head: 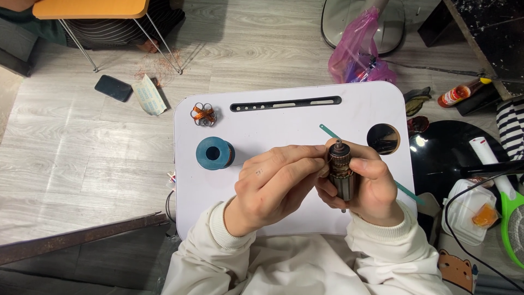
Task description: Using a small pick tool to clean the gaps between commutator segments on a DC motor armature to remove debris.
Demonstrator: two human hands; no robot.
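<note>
A: Starting at your left, what is lying on the floor?

B: A dark phone [113,88] is lying beside a white packet [149,95], near the legs of an orange chair [91,8].

A: And on your white lap table [284,117]?

B: A small coil of copper wire [204,114] is sitting near the far left corner, with a blue spool [214,153] just in front of it.

A: What are your hands doing?

B: Your left hand [273,183] is pinching the upper part of the motor armature [340,172], fingertips together on it. Your right hand [371,188] is gripping its body, fingers wrapped around and clamped, holding it upright above the table's middle.

A: Farther right?

B: A thin green strip [406,191] is poking out behind your right hand, and a round hole [383,139] is showing in the table.
</note>
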